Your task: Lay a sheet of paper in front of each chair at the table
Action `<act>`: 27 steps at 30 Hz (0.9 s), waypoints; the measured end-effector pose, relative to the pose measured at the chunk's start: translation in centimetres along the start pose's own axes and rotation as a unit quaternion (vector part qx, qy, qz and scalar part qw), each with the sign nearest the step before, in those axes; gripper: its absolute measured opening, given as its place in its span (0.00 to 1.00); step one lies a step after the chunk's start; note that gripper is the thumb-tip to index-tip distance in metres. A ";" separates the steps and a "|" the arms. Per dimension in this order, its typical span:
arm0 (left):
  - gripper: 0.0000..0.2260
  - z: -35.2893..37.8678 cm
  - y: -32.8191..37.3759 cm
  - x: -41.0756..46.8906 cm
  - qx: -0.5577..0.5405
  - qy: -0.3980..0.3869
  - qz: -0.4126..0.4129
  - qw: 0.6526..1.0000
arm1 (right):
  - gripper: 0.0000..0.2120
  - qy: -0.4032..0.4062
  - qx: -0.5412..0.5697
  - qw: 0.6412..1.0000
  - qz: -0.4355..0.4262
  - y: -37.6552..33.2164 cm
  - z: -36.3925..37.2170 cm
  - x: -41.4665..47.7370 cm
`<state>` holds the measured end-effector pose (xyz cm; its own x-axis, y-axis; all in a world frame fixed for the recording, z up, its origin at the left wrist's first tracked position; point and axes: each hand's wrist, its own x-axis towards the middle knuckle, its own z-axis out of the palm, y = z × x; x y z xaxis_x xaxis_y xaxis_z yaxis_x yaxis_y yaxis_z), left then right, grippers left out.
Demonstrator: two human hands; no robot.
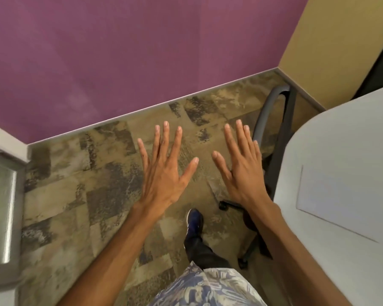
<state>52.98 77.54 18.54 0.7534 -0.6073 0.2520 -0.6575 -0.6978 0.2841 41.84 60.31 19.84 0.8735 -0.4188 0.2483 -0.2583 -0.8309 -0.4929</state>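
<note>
Table point(345, 138) – 1 paper sheet point(349, 197) on it

The desk point(341, 133) beside me looks smooth and matt, pale grey. The sheet of paper point(349, 199) on it is plain white, flat and dull. Under my feet the carpet point(80, 195) is rough, mottled cloth. The chair point(272, 120) has a matt dark plastic armrest. My shirt point(208, 288) is patterned fabric.

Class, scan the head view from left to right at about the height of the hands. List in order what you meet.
Glass door panel → left hand → right hand → chair → table → sheet of paper lying on the table. Both hands are open and hold nothing.
</note>
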 end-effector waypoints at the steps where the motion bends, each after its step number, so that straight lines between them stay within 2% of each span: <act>1: 0.36 0.2 -0.4 1.8 0.002 0.001 -0.002 1.000 | 0.32 0.005 -0.003 1.000 0.006 0.4 0.4 1.8; 13: 0.36 3.0 -3.5 23.2 -0.011 -0.048 0.054 0.997 | 0.32 0.057 0.033 0.992 0.110 5.8 1.6 21.4; 20: 0.36 6.4 -3.2 35.1 -0.032 -0.070 0.141 0.987 | 0.32 0.089 0.005 0.978 0.188 9.7 2.2 28.7; 27: 0.36 11.3 -2.4 47.6 -0.071 -0.118 0.247 0.959 | 0.32 0.127 -0.041 0.949 0.286 13.1 3.2 35.8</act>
<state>90.50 45.98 19.39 0.3185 -0.9315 0.1758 -0.9155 -0.2542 0.3118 71.11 35.63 19.62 0.4551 -0.8763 0.1579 -0.7011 -0.4620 -0.5432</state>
